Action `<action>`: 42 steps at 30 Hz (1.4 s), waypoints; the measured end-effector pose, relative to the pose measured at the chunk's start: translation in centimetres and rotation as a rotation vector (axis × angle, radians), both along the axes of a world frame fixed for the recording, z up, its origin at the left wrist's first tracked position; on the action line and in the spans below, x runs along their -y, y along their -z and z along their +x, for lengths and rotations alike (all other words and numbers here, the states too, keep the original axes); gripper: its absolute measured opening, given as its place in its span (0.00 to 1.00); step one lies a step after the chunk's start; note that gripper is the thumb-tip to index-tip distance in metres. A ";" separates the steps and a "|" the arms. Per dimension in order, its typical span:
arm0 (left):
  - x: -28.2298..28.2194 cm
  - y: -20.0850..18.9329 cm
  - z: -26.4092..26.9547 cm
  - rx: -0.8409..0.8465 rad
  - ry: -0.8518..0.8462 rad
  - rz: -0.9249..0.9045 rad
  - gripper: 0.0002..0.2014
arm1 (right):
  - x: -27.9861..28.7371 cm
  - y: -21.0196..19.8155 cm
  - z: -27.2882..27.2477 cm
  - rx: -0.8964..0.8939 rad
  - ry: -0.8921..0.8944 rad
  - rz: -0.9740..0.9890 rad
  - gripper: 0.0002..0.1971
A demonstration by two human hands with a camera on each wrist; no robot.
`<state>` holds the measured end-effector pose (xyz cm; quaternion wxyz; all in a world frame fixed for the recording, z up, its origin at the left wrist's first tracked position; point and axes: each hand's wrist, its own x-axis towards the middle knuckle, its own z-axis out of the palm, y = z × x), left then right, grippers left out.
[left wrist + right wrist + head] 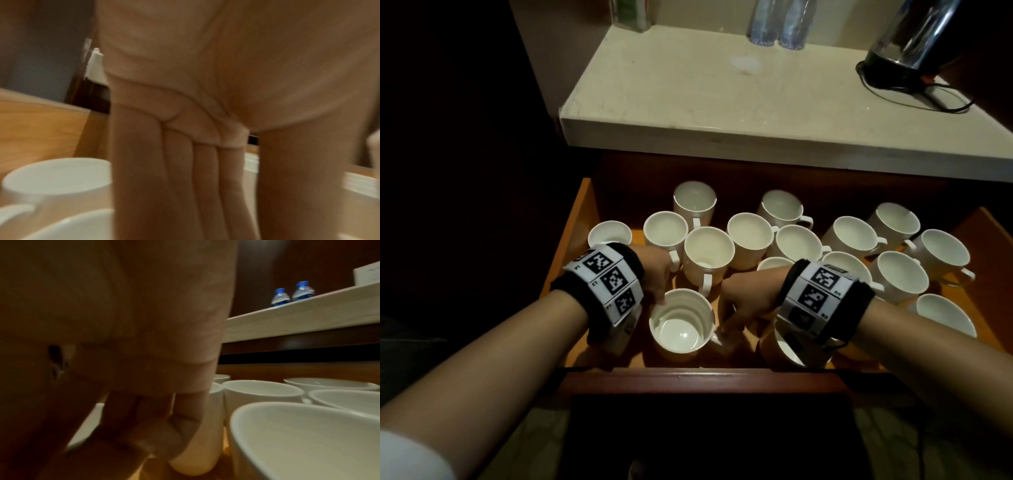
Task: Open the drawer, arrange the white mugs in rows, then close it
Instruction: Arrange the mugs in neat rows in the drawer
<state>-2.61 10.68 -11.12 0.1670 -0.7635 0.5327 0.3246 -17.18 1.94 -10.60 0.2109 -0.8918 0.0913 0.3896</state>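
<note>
The wooden drawer (582, 219) stands pulled out, with several white mugs (751, 240) upright and loosely scattered in it. One ribbed mug (681, 325) sits at the front centre. My left hand (659, 295) reaches down at its far-left rim, and the left wrist view shows its fingers (185, 186) straight and together, with the thumb apart. My right hand (732, 322) comes from the right with curled fingers (148, 426) pinching that mug's handle (717, 339). Where the left fingertips touch is hidden.
Another mug (786, 351) sits right under my right wrist at the drawer's front. Above the drawer a pale countertop (722, 102) carries a kettle (914, 44) with its cord and two water bottles (780, 24). A dark wall lies to the left.
</note>
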 end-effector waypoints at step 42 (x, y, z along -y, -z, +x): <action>0.8 1.0 3.0 -0.015 -0.247 -0.440 0.21 | 2.8 -1.2 1.6 0.415 0.236 -0.371 0.16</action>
